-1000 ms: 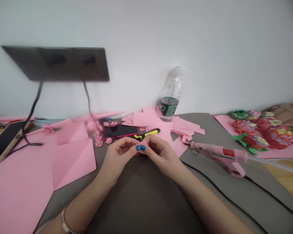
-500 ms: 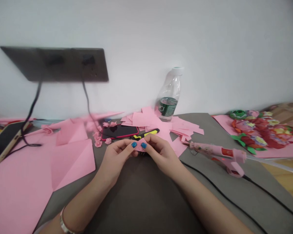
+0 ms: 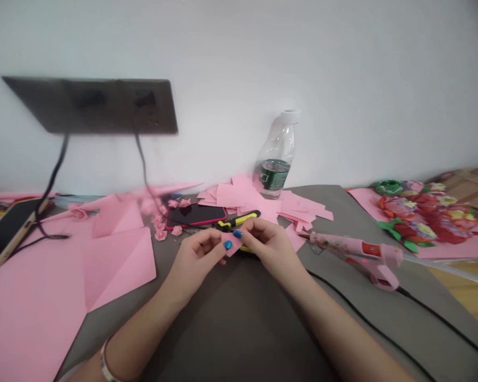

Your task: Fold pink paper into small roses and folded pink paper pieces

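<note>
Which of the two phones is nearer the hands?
The pink-edged phone, just beyond the left hand; the other phone, beige-edged, lies at the picture's far left.

Between glossy-nailed fingers (image 3: 214,257), a small square (image 3: 233,245) is showing matt pink paper. The bottle (image 3: 278,165) is gleaming in clear, smooth plastic. The glue gun (image 3: 346,244) is looking like smooth plastic, the red-edged phone (image 3: 197,214) is showing a glossy black screen, and the table (image 3: 223,329) is presenting a matt, even surface.
</note>
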`<control>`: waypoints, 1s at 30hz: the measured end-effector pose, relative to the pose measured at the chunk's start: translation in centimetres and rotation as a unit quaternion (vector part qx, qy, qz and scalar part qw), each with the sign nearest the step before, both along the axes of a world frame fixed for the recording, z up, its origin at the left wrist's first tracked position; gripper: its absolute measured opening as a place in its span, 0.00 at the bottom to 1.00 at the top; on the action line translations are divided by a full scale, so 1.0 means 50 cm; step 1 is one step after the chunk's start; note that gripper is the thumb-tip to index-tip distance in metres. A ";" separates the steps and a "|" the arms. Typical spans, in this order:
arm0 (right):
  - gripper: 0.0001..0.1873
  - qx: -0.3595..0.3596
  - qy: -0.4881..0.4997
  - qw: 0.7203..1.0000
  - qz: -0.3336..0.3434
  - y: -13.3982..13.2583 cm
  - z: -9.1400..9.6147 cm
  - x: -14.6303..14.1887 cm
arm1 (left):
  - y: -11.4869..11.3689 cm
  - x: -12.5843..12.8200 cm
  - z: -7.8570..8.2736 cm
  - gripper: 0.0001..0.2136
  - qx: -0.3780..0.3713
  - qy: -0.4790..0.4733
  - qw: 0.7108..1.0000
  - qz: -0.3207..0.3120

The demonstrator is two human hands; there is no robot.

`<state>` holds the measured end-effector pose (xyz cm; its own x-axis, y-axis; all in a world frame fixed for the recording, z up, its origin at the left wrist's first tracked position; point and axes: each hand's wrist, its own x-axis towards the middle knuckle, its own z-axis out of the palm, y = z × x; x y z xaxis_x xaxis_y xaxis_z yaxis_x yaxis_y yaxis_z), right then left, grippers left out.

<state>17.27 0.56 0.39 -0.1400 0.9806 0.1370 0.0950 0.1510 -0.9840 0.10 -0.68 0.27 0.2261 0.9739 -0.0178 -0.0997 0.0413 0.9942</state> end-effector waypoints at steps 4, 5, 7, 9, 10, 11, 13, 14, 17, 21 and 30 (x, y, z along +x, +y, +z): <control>0.21 -0.008 -0.002 1.000 0.006 0.001 0.003 0.001 | 0.001 -0.002 0.005 0.10 0.008 0.035 0.999 -0.021; 0.21 -0.009 -0.003 1.000 0.009 0.001 0.003 0.001 | 0.001 -0.003 0.005 0.11 0.008 0.044 0.999 -0.030; 0.18 -0.006 0.000 1.000 0.003 0.001 0.002 0.000 | 0.001 -0.004 0.004 0.12 0.005 0.058 0.997 -0.042; 0.15 0.012 0.016 1.000 -0.020 -0.001 0.001 -0.002 | 0.002 -0.005 0.001 0.13 -0.005 0.055 0.998 -0.033; 0.14 0.025 0.026 0.999 -0.035 -0.003 0.001 -0.004 | 0.002 -0.004 0.000 0.14 -0.011 0.045 0.999 -0.021; 0.13 0.040 0.032 0.998 -0.049 -0.005 0.001 -0.006 | 0.003 -0.004 -0.002 0.14 -0.019 0.030 0.999 -0.006; 0.11 0.067 0.022 0.996 -0.057 -0.010 0.002 -0.011 | 0.005 -0.002 -0.006 0.14 -0.030 -0.008 0.999 0.023; 0.09 0.079 0.007 0.995 -0.053 -0.013 0.003 -0.013 | 0.006 -0.002 -0.008 0.15 -0.033 -0.024 0.999 0.035; 0.02 0.110 -0.052 0.992 -0.043 -0.018 0.004 -0.019 | 0.006 -0.001 -0.011 0.15 -0.043 -0.048 0.996 0.053; 0.04 0.162 -0.099 0.979 -0.069 -0.018 0.004 -0.019 | 0.003 0.001 -0.007 0.13 -0.052 -0.050 0.997 0.039; 0.09 0.280 -0.147 0.944 -0.094 -0.023 0.002 -0.021 | -0.001 0.005 -0.003 0.13 -0.066 -0.046 0.995 0.053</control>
<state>16.21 -0.60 0.48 -0.0833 0.7770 0.6239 0.4295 0.5930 -0.6811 0.37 -0.72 0.14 0.1281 0.9830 -0.1315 -0.2013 0.1556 0.9671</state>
